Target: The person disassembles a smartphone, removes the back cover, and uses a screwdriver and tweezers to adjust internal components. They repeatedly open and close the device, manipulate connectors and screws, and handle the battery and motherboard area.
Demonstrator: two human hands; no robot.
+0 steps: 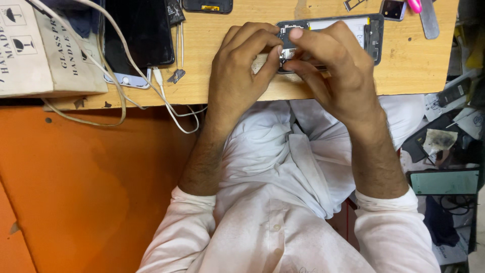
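An opened phone [365, 31] with its back removed lies on the wooden table [212, 86] near the front edge, its inner parts and a white battery showing. My left hand [242, 63] pinches the phone's left end with thumb and fingers. My right hand [336, 65] rests over the same end, its thumb pressing on the top of the frame. What sits between the fingertips is too small to make out.
A dark phone [139, 38] with a white cable [166, 106] lies at the left, beside a cardboard box [35, 50]. Tweezers [178, 50], a pink-handled tool [415, 5] and small parts lie about. Another phone [443, 182] and clutter sit lower right.
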